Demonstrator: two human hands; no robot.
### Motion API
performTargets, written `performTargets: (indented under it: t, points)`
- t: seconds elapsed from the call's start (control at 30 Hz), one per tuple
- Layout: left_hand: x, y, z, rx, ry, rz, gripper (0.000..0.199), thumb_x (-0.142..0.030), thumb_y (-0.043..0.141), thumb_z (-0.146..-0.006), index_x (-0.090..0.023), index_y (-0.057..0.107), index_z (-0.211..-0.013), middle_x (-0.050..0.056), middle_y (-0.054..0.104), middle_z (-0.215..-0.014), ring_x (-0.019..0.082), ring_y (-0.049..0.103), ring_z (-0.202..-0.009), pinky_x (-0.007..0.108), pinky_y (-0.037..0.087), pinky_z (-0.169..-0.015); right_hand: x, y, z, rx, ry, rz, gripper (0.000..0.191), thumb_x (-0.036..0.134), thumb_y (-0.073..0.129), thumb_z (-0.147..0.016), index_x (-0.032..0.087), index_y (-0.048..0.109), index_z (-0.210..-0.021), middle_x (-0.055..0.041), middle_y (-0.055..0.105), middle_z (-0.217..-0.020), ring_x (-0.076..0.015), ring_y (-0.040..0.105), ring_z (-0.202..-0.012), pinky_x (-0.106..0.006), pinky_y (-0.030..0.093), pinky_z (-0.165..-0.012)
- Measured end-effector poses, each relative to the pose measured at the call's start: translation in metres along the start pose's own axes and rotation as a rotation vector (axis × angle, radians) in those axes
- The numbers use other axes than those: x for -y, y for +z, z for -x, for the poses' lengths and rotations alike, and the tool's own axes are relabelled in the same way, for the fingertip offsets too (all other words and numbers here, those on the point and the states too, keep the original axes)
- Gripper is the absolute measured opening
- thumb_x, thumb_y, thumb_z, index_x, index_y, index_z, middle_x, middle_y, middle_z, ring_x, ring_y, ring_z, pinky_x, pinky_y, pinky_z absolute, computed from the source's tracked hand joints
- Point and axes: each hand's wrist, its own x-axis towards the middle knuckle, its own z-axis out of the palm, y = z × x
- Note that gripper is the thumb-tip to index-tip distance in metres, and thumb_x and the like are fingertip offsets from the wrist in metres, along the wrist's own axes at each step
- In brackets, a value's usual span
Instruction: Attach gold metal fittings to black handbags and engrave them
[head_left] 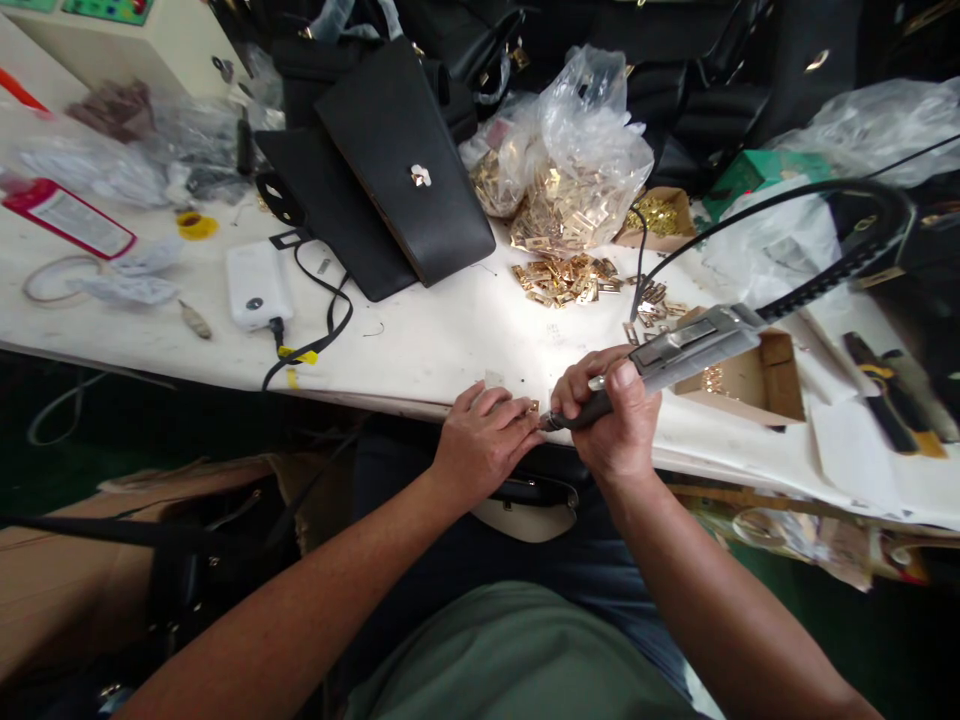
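My right hand (pixel 619 415) is wrapped round a grey power screwdriver (pixel 694 345), which slants down to the left, its tip beside my left fingertips. At the table's front edge, my left hand (pixel 487 440) has its fingers pressed together near a small gold metal piece (pixel 534 407); what lies under the fingers is hidden. Below the hands, a black and cream bag (pixel 529 510) rests at my lap. Beyond them on the white table (pixel 450 345) lies a pile of gold metal pieces (pixel 566 280).
Behind the pile stand clear bags of gold parts (pixel 574 190) and black leather panels (pixel 409 160). A cardboard box (pixel 776 375) and pliers (pixel 885 390) lie at right. At left are a white power bank (pixel 257 285), a black cable (pixel 337 310) and a red bottle (pixel 71 218).
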Motion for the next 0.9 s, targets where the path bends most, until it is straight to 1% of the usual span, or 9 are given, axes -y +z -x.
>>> performTargets:
  t: [0.17, 0.37, 0.47, 0.6, 0.77, 0.9]
  points:
    - [-0.0007, -0.0004, -0.0007, 0.006, -0.010, 0.003, 0.024, -0.039, 0.067, -0.098, -0.028, 0.073, -0.118, 0.002, 0.077, -0.118, 0.023, 0.065, -0.109, 0.047, 0.045, -0.107, 0.0007, -0.0006, -0.0012, 0.014, -0.011, -0.030, 0.039, 0.053, 0.075, -0.084, 0.023, 0.054, -0.072, 0.0057, 0.050, -0.059, -0.0100, 0.046, -0.045, -0.026, 0.046, -0.047]
    - [-0.0004, -0.0004, -0.0005, 0.001, -0.011, 0.007, 0.024, -0.039, 0.067, -0.098, -0.027, 0.073, -0.118, 0.001, 0.077, -0.118, 0.023, 0.065, -0.109, 0.047, 0.046, -0.107, 0.0004, -0.0019, -0.0014, -0.002, -0.007, -0.006, 0.040, 0.055, 0.075, -0.083, 0.023, 0.055, -0.071, 0.0053, 0.050, -0.058, -0.0108, 0.046, -0.045, -0.027, 0.046, -0.047]
    - [-0.0004, -0.0001, -0.0004, -0.005, -0.006, 0.006, 0.025, -0.039, 0.067, -0.097, -0.027, 0.073, -0.118, 0.001, 0.076, -0.118, 0.023, 0.064, -0.109, 0.047, 0.046, -0.107, -0.0010, -0.0025, -0.0011, 0.012, -0.014, -0.030, 0.038, 0.052, 0.075, -0.085, 0.023, 0.055, -0.071, 0.0052, 0.050, -0.058, -0.0107, 0.046, -0.045, -0.027, 0.046, -0.048]
    - [-0.0005, 0.0002, -0.0001, -0.011, -0.004, 0.006, 0.023, -0.039, 0.068, -0.097, -0.027, 0.074, -0.116, 0.000, 0.077, -0.117, 0.023, 0.064, -0.109, 0.047, 0.046, -0.107, -0.0027, -0.0015, -0.0013, -0.009, -0.010, -0.054, 0.040, 0.054, 0.076, -0.083, 0.022, 0.054, -0.071, 0.0063, 0.049, -0.057, -0.0098, 0.045, -0.044, -0.026, 0.045, -0.047]
    - [0.0000, 0.0007, 0.0003, -0.010, -0.003, 0.008, 0.024, -0.039, 0.068, -0.097, -0.028, 0.074, -0.117, 0.000, 0.077, -0.118, 0.023, 0.064, -0.109, 0.047, 0.045, -0.107, -0.0024, 0.0005, -0.0018, -0.018, -0.025, -0.106, 0.039, 0.050, 0.076, -0.084, 0.022, 0.053, -0.070, 0.0067, 0.049, -0.057, -0.0094, 0.046, -0.042, -0.026, 0.044, -0.046]
    - [0.0001, 0.0007, -0.0001, -0.022, -0.004, 0.010, 0.022, -0.039, 0.068, -0.097, -0.027, 0.075, -0.113, -0.001, 0.077, -0.117, 0.023, 0.064, -0.108, 0.047, 0.045, -0.107, -0.0022, 0.0008, -0.0019, -0.018, -0.014, -0.112, 0.040, 0.051, 0.077, -0.084, 0.022, 0.053, -0.070, 0.0068, 0.049, -0.058, -0.0093, 0.047, -0.043, -0.026, 0.044, -0.047]
